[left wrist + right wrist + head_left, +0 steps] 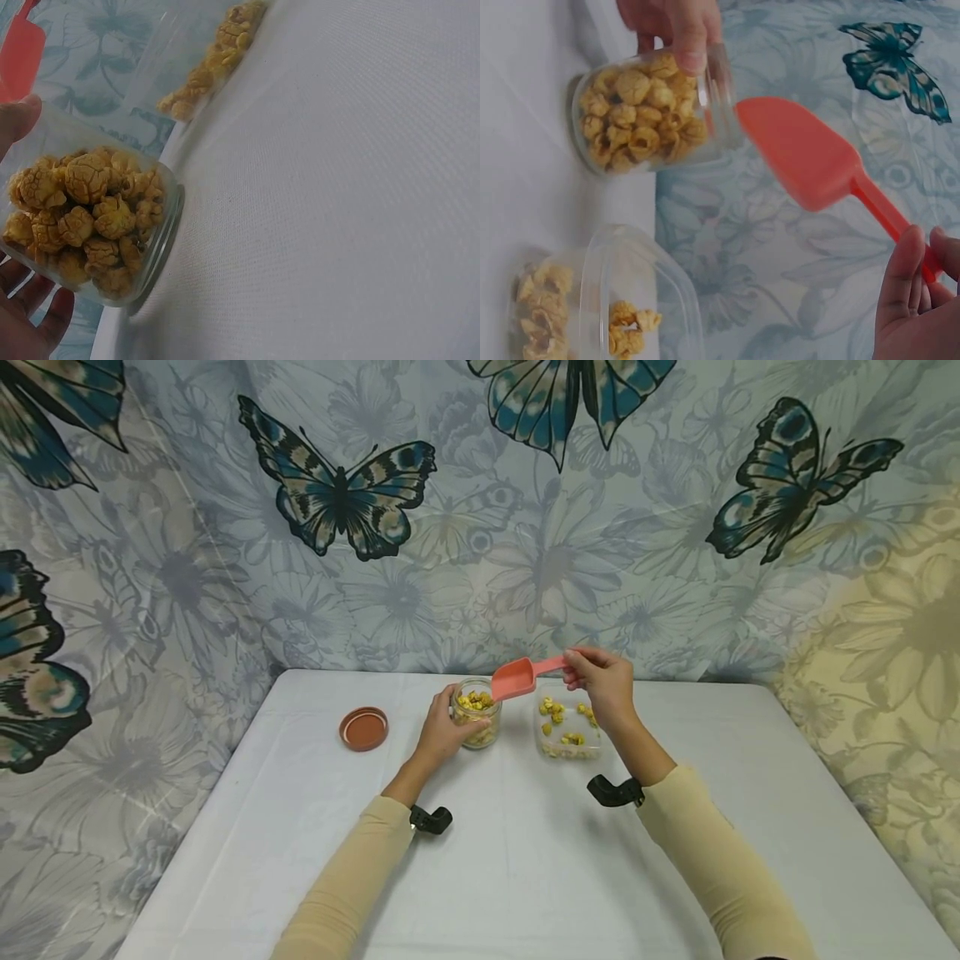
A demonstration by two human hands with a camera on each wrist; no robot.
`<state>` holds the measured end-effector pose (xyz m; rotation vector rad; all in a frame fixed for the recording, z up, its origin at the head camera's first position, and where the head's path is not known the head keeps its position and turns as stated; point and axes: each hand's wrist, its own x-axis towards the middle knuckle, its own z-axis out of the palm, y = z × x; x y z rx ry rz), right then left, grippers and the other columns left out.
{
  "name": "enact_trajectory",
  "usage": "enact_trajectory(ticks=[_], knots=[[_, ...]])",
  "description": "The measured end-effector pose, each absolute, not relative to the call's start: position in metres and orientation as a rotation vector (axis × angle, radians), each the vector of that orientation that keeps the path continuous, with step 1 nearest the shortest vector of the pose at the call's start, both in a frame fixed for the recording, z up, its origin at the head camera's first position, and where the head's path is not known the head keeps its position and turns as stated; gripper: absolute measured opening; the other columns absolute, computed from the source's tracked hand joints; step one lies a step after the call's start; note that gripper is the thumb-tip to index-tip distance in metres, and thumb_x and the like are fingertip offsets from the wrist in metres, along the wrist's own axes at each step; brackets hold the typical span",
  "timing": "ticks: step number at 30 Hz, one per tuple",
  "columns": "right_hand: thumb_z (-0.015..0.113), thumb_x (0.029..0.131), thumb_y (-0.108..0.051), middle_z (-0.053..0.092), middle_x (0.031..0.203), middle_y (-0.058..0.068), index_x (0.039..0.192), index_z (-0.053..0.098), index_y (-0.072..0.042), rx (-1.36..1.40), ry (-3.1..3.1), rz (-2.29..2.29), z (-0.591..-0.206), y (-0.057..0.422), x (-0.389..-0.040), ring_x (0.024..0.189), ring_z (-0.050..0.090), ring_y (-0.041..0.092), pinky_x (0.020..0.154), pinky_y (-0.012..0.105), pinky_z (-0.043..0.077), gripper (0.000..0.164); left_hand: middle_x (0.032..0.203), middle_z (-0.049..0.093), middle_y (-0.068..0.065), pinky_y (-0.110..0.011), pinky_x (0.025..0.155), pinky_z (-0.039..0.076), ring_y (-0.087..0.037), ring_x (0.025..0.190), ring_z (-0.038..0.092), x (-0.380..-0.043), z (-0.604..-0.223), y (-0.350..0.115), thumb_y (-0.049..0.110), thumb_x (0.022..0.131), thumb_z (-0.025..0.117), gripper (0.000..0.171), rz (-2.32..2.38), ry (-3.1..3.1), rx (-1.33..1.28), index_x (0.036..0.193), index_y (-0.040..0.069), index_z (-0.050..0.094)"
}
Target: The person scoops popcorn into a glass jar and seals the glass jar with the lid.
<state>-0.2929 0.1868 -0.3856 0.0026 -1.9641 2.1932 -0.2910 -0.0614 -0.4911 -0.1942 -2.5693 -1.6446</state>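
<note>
My left hand [442, 728] grips a glass jar [646, 112] of caramel popcorn [86, 217], thumb on the near side and fingers behind. The jar stands upright on the table. Between the thumb and fingers of my right hand [606, 683] is the handle of a red-orange scoop [514, 679]. Its tip is right at the jar's mouth, and the scoop's bowl looks bare in the head view. Below the right hand sits a clear plastic container [558, 752] with some popcorn pieces [628, 328] at its bottom and sides.
A brown-orange lid [363, 729] lies to the left of the jar on the white-covered table [480, 877]. Close behind the table's back edge hangs a butterfly-patterned cloth [420, 610]. Dark wrist cameras [615, 791] stick out from both wrists.
</note>
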Motion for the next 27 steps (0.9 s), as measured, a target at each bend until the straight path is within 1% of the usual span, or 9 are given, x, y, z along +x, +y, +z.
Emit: enact_trajectory(ticks=[3, 9, 13, 15, 20, 24, 27], knots=[[0.069, 0.091, -0.013, 0.068, 0.069, -0.003, 0.111, 0.061, 0.013, -0.024, -1.957, 2.195, -0.387, 0.187, -0.292, 0.055, 0.062, 0.007, 0.054, 0.019, 0.055, 0.034, 0.138, 0.045, -0.016, -0.051, 0.113, 0.037, -0.031, 0.131, 0.045, -0.291, -0.492, -0.061, 0.038, 0.077, 0.081, 0.085, -1.645, -2.57, -0.2, 0.144, 0.008, 0.038], [0.071, 0.089, -0.015, 0.069, 0.071, -0.002, 0.104, 0.066, 0.005, -0.078, -1.932, 2.215, -0.39, 0.191, -0.291, 0.056, 0.063, 0.008, 0.055, 0.02, 0.056, 0.026, 0.137, 0.045, -0.015, -0.051, 0.113, 0.037, -0.031, 0.13, 0.045, -0.291, -0.494, -0.061, 0.038, 0.076, 0.082, 0.086, -1.652, -2.569, -0.191, 0.144, 0.01, 0.039], [0.071, 0.088, -0.014, 0.07, 0.07, -0.001, 0.106, 0.066, 0.007, -0.083, -1.875, 2.269, -0.391, 0.195, -0.29, 0.055, 0.063, 0.008, 0.054, 0.02, 0.056, 0.028, 0.136, 0.046, -0.015, -0.051, 0.112, 0.038, -0.03, 0.129, 0.046, -0.292, -0.493, -0.061, 0.038, 0.076, 0.083, 0.084, -1.656, -2.558, -0.19, 0.142, 0.01, 0.04], [0.071, 0.089, -0.011, 0.07, 0.069, 0.0, 0.103, 0.067, 0.006, -0.086, -1.834, 2.302, -0.392, 0.198, -0.29, 0.054, 0.064, 0.008, 0.053, 0.02, 0.056, 0.023, 0.136, 0.046, -0.015, -0.051, 0.111, 0.039, -0.03, 0.129, 0.046, -0.292, -0.494, -0.061, 0.038, 0.075, 0.083, 0.084, -1.663, -2.552, -0.191, 0.142, 0.01, 0.04], [0.07, 0.088, -0.009, 0.071, 0.068, 0.001, 0.091, 0.072, -0.008, -0.106, -1.735, 2.397, -0.394, 0.208, -0.286, 0.054, 0.065, 0.008, 0.053, 0.019, 0.055, 0.004, 0.14, 0.044, -0.014, -0.048, 0.11, 0.041, -0.029, 0.13, 0.045, -0.292, -0.495, -0.062, 0.038, 0.075, 0.083, 0.087, -1.688, -2.542, -0.188, 0.144, 0.011, 0.039], [0.072, 0.087, -0.011, 0.072, 0.068, 0.001, 0.092, 0.072, -0.008, -0.139, -1.676, 2.458, -0.397, 0.219, -0.283, 0.055, 0.065, 0.009, 0.054, 0.018, 0.055, 0.006, 0.143, 0.043, -0.012, -0.046, 0.109, 0.042, -0.027, 0.132, 0.045, -0.292, -0.496, -0.063, 0.038, 0.075, 0.084, 0.089, -1.706, -2.538, -0.188, 0.146, 0.011, 0.037], [0.07, 0.089, -0.008, 0.072, 0.068, 0.001, 0.091, 0.072, -0.007, -0.194, -1.638, 2.483, -0.4, 0.227, -0.281, 0.055, 0.065, 0.009, 0.053, 0.017, 0.055, 0.003, 0.145, 0.042, -0.012, -0.045, 0.109, 0.043, -0.026, 0.132, 0.044, -0.293, -0.496, -0.064, 0.038, 0.075, 0.084, 0.091, -1.719, -2.538, -0.199, 0.147, 0.01, 0.036]])
